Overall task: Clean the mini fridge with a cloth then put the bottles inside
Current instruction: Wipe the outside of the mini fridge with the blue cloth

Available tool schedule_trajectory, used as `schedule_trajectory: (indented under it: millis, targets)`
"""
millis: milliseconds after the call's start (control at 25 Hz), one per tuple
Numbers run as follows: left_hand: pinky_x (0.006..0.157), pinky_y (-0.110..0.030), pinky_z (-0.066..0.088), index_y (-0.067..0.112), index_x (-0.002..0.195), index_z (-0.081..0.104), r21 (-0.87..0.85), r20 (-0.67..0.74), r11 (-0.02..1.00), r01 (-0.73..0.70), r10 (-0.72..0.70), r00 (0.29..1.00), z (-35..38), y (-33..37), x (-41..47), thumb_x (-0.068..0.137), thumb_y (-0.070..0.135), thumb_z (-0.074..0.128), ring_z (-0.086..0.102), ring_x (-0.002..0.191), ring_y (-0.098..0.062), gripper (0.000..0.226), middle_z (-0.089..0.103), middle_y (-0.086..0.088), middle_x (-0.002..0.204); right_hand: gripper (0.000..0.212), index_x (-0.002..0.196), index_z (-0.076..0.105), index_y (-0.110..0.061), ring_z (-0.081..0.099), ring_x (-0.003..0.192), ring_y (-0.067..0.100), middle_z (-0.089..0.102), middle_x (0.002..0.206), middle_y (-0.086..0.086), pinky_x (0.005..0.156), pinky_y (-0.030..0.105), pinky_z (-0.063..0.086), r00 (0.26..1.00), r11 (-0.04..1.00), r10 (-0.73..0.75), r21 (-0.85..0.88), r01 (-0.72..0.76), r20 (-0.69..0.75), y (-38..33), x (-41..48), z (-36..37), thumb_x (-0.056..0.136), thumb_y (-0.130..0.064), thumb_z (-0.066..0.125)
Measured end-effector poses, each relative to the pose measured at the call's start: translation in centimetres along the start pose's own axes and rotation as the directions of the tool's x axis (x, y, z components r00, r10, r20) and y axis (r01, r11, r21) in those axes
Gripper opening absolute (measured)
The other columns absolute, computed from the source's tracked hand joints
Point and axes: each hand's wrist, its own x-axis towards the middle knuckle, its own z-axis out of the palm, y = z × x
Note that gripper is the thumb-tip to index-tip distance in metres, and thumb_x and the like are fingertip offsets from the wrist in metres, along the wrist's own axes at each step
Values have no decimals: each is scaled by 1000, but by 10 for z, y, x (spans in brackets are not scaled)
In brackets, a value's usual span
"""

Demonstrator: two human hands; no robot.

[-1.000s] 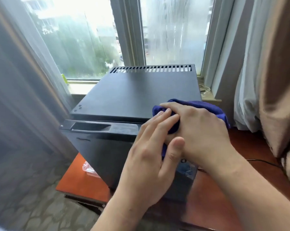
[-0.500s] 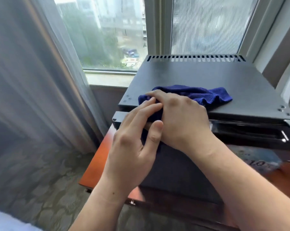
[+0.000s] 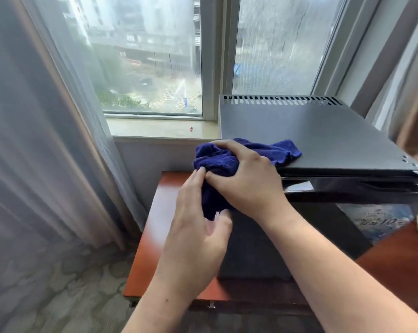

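Blue cloth [image 3: 217, 162] now bunched over fridge's [image 3: 323, 135] left front corner.

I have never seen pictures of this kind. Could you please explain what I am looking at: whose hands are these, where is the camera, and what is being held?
There is no machine: these are a person's two bare hands. All pictures come from one wide camera worn on the head, looking forward and down. A black mini fridge stands on a red-brown table beside a window. The right hand grips a blue cloth at the front left corner of the fridge top; part of the cloth lies on that top. The left hand holds the hanging end between thumb and fingers. No bottles are in view.
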Motion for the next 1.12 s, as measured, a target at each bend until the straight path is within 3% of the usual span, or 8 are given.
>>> schedule_trajectory:
  millis: [160, 280, 400, 480, 600, 920, 1000, 1120]
  targets:
    - [121, -28, 34, 32, 160, 25, -115, 31, 986, 119, -116, 993, -2, -22, 26, 89, 15, 69, 36, 145, 1, 85, 38, 16, 157, 59, 133, 55, -47, 63, 118, 14, 69, 122, -17, 95, 35, 51, 998, 984, -57, -170, 57, 5, -11, 22, 24, 76, -56, 66]
    - [110, -26, 46, 35, 155, 32, -247, 76, 960, 133, -118, 990, 5, -19, 53, 83, 34, 79, 50, 134, 3, 86, 51, 15, 147, 74, 144, 51, -41, 59, 124, 4, 64, 133, -15, 107, 31, 48, 986, 998, -50, 42, 43, 157, -5, 41, 7, 76, -47, 76]
    - [116, -36, 41, 40, 149, 36, -121, 120, 987, 106, -92, 988, 15, -11, 95, 72, 65, 74, 44, 141, -5, 90, 46, 13, 149, 64, 142, 55, -41, 56, 125, -6, 61, 136, -12, 108, 21, 42, 990, 949, -10, 313, -34, 140, 5, 52, -36, 81, -44, 76]
    - [118, -45, 37, 40, 142, 42, 6, 120, 993, 121, -121, 985, 20, -13, 125, 63, 77, 67, 37, 144, -18, 91, 44, 6, 150, 54, 141, 58, -41, 50, 136, 4, 59, 141, -15, 109, 22, 35, 995, 994, 72, 81, -78, 70, 24, 57, -68, 89, -47, 70]
    - [114, -47, 42, 39, 133, 49, 33, 145, 990, 140, -143, 979, 30, -26, 163, 64, 72, 70, 47, 137, -22, 79, 53, 5, 141, 47, 139, 61, -39, 55, 132, 10, 64, 136, -15, 95, 22, 36, 953, 971, 207, -163, -173, 221, 42, 56, -83, 94, -48, 65]
    - [123, -43, 30, 30, 159, 28, -56, 16, 995, 80, -79, 997, 40, -55, 227, 81, 42, 60, 35, 147, -15, 85, 39, 1, 156, 66, 156, 43, -28, 43, 145, 10, 47, 158, -9, 117, 25, 32, 950, 984, 171, -8, -175, 261, 37, 110, -29, 96, -46, 62]
    - [123, -44, 31, 33, 157, 33, -120, 68, 990, 76, -68, 995, 46, -66, 240, 86, 44, 59, 37, 148, -14, 77, 40, 2, 157, 60, 154, 46, -25, 48, 141, 7, 52, 152, -12, 115, 25, 35, 935, 972, 201, 60, -227, 292, 37, 123, -24, 98, -40, 62]
    - [109, -51, 48, 31, 138, 52, -103, 137, 987, 126, -111, 984, 60, -80, 269, 71, 83, 68, 58, 129, -21, 86, 62, -3, 134, 24, 121, 67, -16, 68, 104, 3, 77, 113, -10, 104, 28, 50, 893, 812, 297, 402, -422, 338, 32, 151, -18, 102, -19, 53]
